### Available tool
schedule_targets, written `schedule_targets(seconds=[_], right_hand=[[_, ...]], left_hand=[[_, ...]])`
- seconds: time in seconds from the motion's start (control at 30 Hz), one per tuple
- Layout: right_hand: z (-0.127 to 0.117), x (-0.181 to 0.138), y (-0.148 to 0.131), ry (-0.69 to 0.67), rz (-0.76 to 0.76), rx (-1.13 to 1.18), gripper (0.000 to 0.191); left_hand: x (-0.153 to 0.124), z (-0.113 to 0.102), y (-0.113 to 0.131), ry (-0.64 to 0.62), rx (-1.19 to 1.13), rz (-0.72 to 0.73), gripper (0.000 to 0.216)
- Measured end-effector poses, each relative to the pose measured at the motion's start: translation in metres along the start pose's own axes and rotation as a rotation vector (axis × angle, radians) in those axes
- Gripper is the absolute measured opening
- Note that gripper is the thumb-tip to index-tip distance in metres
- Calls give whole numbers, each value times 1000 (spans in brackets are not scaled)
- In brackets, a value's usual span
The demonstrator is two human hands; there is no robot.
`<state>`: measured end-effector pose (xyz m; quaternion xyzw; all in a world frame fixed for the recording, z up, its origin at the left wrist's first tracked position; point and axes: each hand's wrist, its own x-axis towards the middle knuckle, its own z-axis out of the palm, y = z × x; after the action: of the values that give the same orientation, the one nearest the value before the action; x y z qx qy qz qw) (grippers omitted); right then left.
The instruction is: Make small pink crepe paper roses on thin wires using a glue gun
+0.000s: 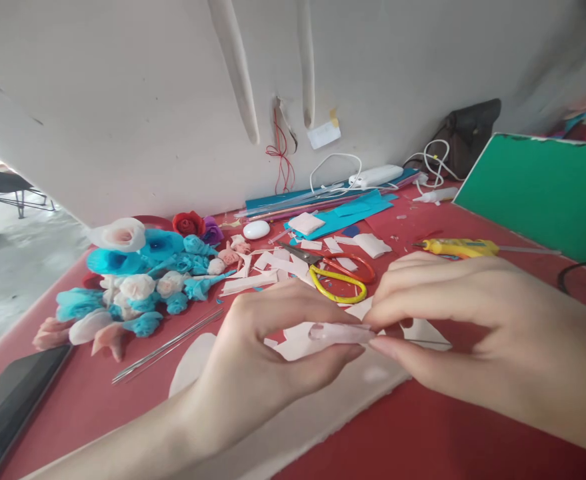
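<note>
Both my hands meet low in the middle of the view over a red table (423,433). My left hand (273,347) pinches the left end of a small rolled strip of pale pink paper (340,333) between thumb and forefinger. My right hand (463,320) pinches the strip's right end, where a thin wire (425,342) sticks out towards the right. Pale pink paper sheets (297,413) lie flat on the table under my hands.
A heap of blue, white and pink paper flowers (137,280) lies at the left, with thin wires (167,345) beside it. Scissors (340,270), a yellow glue gun (460,248), paper scraps, blue sheets (343,217) and a green board (537,193) stand behind. A dark phone (7,407) lies at the bottom left.
</note>
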<state>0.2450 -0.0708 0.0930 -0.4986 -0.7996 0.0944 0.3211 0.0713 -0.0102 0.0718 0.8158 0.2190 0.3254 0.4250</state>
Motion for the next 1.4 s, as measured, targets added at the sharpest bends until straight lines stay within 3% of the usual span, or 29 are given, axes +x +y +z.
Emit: schedule_targets(seconds=[1.0, 1.13, 1.27, 1.4], right_hand=[[7, -6, 3, 90, -9, -143, 19], [6, -4, 4, 86, 59, -146, 14], [-9, -3, 11, 75, 187, -151, 6], [-31, -7, 38, 198, 461, -296, 17]], left_hand=[[-1, 6, -3, 27, -49, -161, 9], [-1, 6, -4, 41, -32, -162, 10], [3, 5, -10, 71, -34, -203, 7], [9, 6, -27, 112, -61, -309, 7]])
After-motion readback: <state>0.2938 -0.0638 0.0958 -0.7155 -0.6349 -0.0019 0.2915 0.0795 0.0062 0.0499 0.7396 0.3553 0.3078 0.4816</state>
